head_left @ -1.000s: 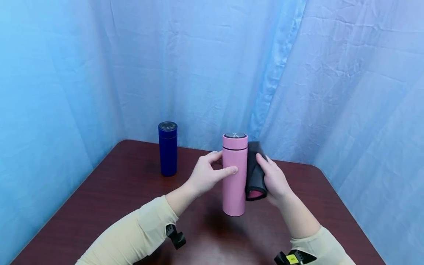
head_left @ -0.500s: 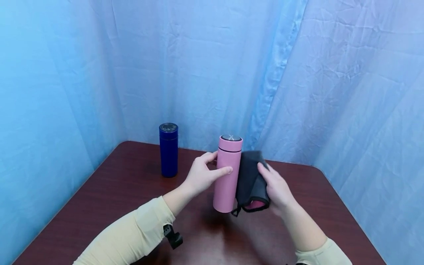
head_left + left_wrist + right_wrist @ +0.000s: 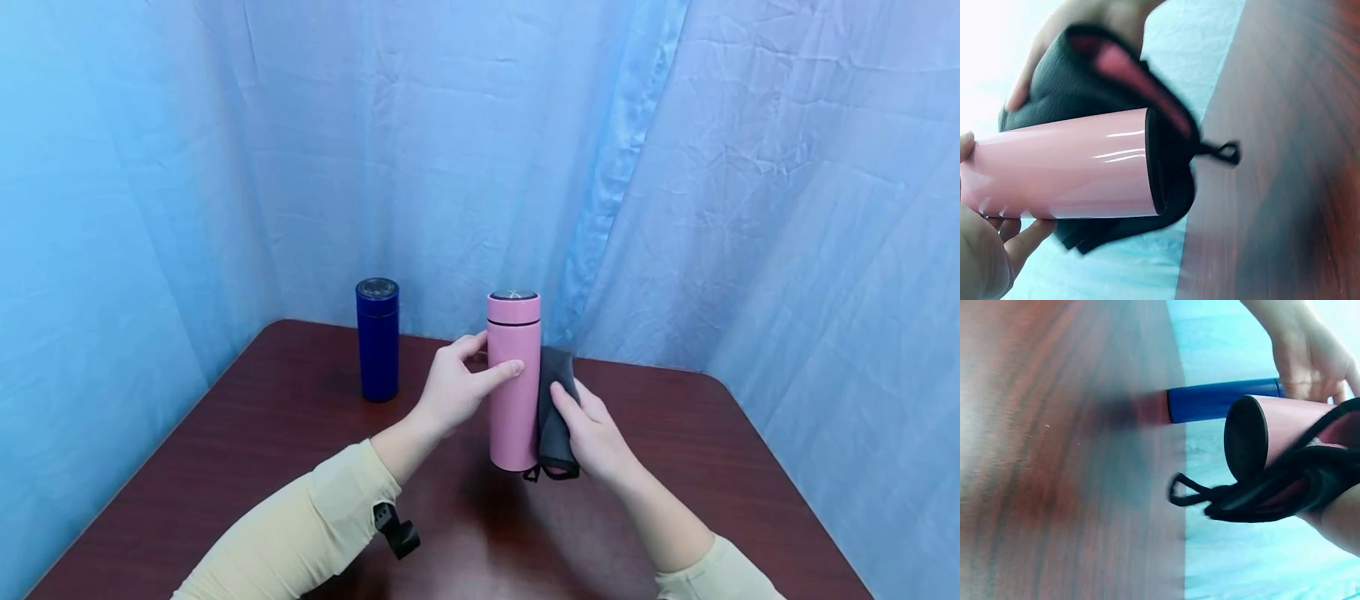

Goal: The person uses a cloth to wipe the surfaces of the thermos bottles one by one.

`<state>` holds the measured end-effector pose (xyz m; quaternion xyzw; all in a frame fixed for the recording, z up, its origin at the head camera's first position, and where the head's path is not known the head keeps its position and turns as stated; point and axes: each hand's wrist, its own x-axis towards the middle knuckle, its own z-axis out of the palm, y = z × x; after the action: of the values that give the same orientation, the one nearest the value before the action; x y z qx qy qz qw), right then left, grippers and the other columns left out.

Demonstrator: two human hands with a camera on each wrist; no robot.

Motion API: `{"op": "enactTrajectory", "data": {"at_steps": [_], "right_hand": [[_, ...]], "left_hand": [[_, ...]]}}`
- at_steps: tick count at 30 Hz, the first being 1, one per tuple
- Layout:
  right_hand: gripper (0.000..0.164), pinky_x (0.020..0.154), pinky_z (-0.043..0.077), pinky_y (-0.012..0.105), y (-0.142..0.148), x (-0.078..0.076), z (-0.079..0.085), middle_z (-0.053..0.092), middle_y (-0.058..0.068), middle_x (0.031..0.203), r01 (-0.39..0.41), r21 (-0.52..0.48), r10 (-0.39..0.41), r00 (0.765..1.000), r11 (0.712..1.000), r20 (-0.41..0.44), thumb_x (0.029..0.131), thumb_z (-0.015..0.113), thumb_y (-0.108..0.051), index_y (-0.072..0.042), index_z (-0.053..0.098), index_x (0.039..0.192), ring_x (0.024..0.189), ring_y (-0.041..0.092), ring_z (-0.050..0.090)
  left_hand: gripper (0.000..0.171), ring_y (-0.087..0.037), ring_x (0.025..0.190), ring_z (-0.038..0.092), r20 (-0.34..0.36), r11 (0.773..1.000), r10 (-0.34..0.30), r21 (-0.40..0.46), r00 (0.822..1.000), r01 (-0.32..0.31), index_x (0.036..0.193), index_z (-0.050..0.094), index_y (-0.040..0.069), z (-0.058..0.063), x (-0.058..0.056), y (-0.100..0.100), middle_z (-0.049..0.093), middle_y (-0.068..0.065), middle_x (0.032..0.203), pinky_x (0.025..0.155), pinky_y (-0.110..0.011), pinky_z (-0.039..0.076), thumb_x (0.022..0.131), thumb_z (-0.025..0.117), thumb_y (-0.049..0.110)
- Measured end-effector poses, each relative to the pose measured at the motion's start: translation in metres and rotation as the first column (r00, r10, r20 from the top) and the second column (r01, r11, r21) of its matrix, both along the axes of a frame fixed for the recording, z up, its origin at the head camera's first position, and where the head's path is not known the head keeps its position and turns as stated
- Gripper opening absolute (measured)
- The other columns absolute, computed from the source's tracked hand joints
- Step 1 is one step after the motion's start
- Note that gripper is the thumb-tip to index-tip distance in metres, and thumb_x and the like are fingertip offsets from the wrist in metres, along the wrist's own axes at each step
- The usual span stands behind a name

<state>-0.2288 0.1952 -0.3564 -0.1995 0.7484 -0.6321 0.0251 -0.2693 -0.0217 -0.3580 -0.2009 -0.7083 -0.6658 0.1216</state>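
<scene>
My left hand [image 3: 453, 385] grips a pink thermos bottle [image 3: 514, 400] around its upper half, thumb across the front. The bottle is upright, held above the table, with a dark round lid top. In my right hand [image 3: 600, 433] is a folded dark grey cloth [image 3: 557, 417] with black edging, a pink inner side and a small loop. The cloth lies against the bottle's right side, my thumb over its front. In the left wrist view the cloth [image 3: 1072, 81] spreads behind the bottle [image 3: 1066, 169]. Part of the right hand's fingers is hidden behind the cloth.
A blue thermos bottle [image 3: 378, 342] stands upright on the dark red-brown table [image 3: 247, 467], left of my hands. Pale blue curtains [image 3: 450, 167] hang behind and at both sides of the table.
The pink bottle has shifted left and is a little higher than half a second ago. My right hand has moved left with the cloth, which now looks narrower. The blue bottle stays put.
</scene>
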Motion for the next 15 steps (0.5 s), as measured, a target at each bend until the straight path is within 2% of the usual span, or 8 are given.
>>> {"op": "enactTrajectory", "data": {"at_steps": [2,4,7,9,11,13,15], "right_hand": [[0.046,0.084,0.057,0.035,0.003,0.005,0.002,0.063,0.021,0.12,0.007,0.037,-0.003,0.997,0.999,-0.083,0.113,0.037,-0.032,-0.007,0.043,0.151,0.102,0.029,0.067],[0.045,0.089,0.056,0.033,0.003,0.009,0.008,0.06,0.019,0.13,0.027,0.041,-0.019,0.982,0.999,-0.186,0.113,0.037,-0.028,-0.011,0.041,0.155,0.111,0.03,0.064],[0.047,0.1,0.049,0.03,-0.003,0.008,0.017,0.049,0.013,0.149,0.06,0.031,-0.046,0.935,0.998,-0.352,0.112,0.038,-0.018,-0.017,0.036,0.159,0.129,0.029,0.053],[0.052,0.109,0.041,0.028,-0.009,0.004,0.017,0.041,0.009,0.158,0.092,0.064,-0.052,0.886,0.994,-0.461,0.11,0.041,-0.01,-0.018,0.033,0.16,0.14,0.027,0.043],[0.058,0.115,0.032,0.027,-0.013,0.001,0.011,0.029,0.006,0.165,0.121,0.136,-0.025,0.829,0.983,-0.559,0.106,0.047,-0.002,-0.016,0.032,0.161,0.149,0.026,0.031],[0.062,0.119,0.023,0.028,-0.014,0.001,0.001,0.023,0.008,0.167,0.15,0.228,0.035,0.76,0.962,-0.649,0.1,0.055,0.003,-0.011,0.037,0.158,0.152,0.029,0.021],[0.06,0.121,0.021,0.031,-0.014,0.002,-0.009,0.023,0.014,0.167,0.167,0.314,0.12,0.684,0.934,-0.72,0.097,0.06,0.002,-0.007,0.044,0.154,0.152,0.035,0.02]], "left_hand": [[0.059,-0.021,0.097,0.071,0.012,1.0,0.003,-0.004,1.0,-0.002,0.139,0.065,0.012,0.0,-0.001,-0.002,0.069,-0.006,0.112,0.081,-0.037,0.059,0.085,0.083,0.029],[0.059,-0.021,0.097,0.07,0.019,1.0,-0.021,-0.008,1.0,0.021,0.139,0.064,0.012,0.001,-0.001,-0.002,0.069,-0.006,0.112,0.08,-0.037,0.059,0.086,0.083,0.028],[0.058,-0.022,0.095,0.07,0.029,0.998,-0.065,-0.004,0.997,0.065,0.139,0.065,0.012,0.001,0.001,-0.001,0.068,-0.008,0.113,0.075,-0.037,0.06,0.086,0.083,0.026],[0.056,-0.022,0.093,0.071,0.034,0.997,-0.08,0.01,0.996,0.08,0.138,0.066,0.011,0.002,0.003,0.0,0.069,-0.01,0.112,0.073,-0.037,0.06,0.086,0.082,0.025],[0.053,-0.022,0.092,0.071,0.07,0.993,-0.102,0.072,0.992,0.097,0.136,0.066,0.01,0.004,0.003,0.001,0.069,-0.011,0.113,0.071,-0.04,0.061,0.087,0.081,0.024],[0.049,-0.022,0.09,0.071,0.111,0.984,-0.117,0.146,0.987,0.101,0.134,0.067,0.008,0.006,0.001,-0.001,0.069,-0.013,0.112,0.072,-0.042,0.062,0.089,0.08,0.023],[0.046,-0.024,0.089,0.072,0.149,0.97,-0.126,0.224,0.981,0.091,0.132,0.068,0.006,0.009,-0.002,-0.005,0.069,-0.014,0.112,0.071,-0.045,0.062,0.091,0.078,0.024]]}}
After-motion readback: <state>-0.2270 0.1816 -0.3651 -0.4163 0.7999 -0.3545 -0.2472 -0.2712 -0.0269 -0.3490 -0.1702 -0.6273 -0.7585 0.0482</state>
